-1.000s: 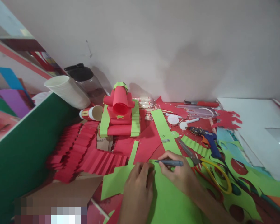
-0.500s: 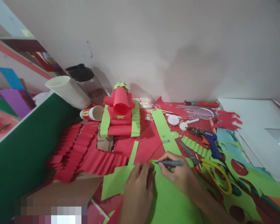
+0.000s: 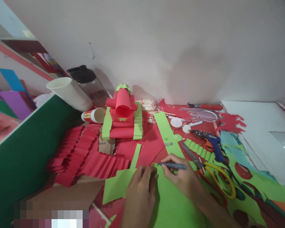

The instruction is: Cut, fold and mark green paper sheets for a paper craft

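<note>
A grey pen [image 3: 174, 166] is pinched in my right hand [image 3: 180, 180], its tip at the top left part of a large green paper sheet [image 3: 173, 202]. My left hand [image 3: 141, 190] presses down at that sheet's left edge, fingers bent together; whether they grip anything is hidden. Left of it lies a smaller green paper piece [image 3: 115, 186]. Beyond the hands, a green strip [image 3: 165, 126] runs away from me. Farther back stands a red and green paper model [image 3: 123, 114] with a rolled red tube and a yellow star.
Scissors with yellow handles [image 3: 219, 177] and a blue glue gun [image 3: 212, 144] lie on the right, near white sheets [image 3: 266, 120]. Pleated red paper [image 3: 78, 152], a fallen paper cup [image 3: 93, 116], stacked white cups [image 3: 70, 93], a bottle [image 3: 92, 85] and a green panel [image 3: 35, 152] are on the left.
</note>
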Demonstrator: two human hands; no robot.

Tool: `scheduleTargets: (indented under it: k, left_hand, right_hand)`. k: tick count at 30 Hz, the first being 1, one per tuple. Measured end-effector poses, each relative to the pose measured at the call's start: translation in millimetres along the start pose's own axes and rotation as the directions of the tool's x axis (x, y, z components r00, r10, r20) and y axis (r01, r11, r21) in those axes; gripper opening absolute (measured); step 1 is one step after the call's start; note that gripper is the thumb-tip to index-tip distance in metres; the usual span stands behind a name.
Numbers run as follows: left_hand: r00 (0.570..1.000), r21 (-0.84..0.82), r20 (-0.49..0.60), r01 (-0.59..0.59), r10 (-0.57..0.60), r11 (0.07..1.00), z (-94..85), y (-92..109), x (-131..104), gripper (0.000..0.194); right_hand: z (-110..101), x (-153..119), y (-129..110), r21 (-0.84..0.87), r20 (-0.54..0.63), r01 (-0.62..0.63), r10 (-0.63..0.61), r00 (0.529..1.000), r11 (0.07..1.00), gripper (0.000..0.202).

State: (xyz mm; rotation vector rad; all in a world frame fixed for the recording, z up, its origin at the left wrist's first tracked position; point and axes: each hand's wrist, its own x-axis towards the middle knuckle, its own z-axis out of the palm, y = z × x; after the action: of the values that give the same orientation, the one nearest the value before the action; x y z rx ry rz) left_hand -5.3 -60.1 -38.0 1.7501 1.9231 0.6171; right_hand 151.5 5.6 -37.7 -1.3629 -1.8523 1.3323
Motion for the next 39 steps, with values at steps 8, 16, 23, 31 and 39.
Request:
scheduleTargets:
  k: [8, 16, 23, 31, 39]
  left_hand:
    - [1.000, -0.008, -0.001, 0.002, -0.002, 1.000, 2.0, -1.4, 0.3, 0.021]
    - [0.999, -0.029, 0.029, 0.018, -0.018, 0.999, -1.5, 0.6, 1.5, 0.021]
    - [1.000, -0.105, -0.002, 0.020, -0.021, 0.994, -3.9, 1.4, 0.6, 0.014]
    - [0.987, -0.392, -0.013, 0.143, -0.161, 0.909, -16.6, 6.5, 2.1, 0.015]
    - [0.995, -0.177, -0.096, 0.006, -0.023, 0.984, -11.1, 10.2, -6.8, 0.028]
  right_hand:
    - [0.0, 1.5, -0.7, -0.007, -0.007, -0.006, 0.006, 1.000, 1.000, 0.008]
    - [-1.7, -0.8, 2.9, 0.039, -0.045, 0.017, -0.015, 0.999, 0.999, 0.015]
    - [-24.3, -4.5, -7.1, -0.096, -0.123, 0.237, -0.247, 0.961, 0.967, 0.025]
    - [-37.5, -5.4, -7.6, -0.222, 0.052, 0.286, -0.281, 0.958, 0.932, 0.016]
    - [-42.1, -5.2, -4.5, -0.129, 0.014, 0.232, -0.232, 0.973, 0.964, 0.014]
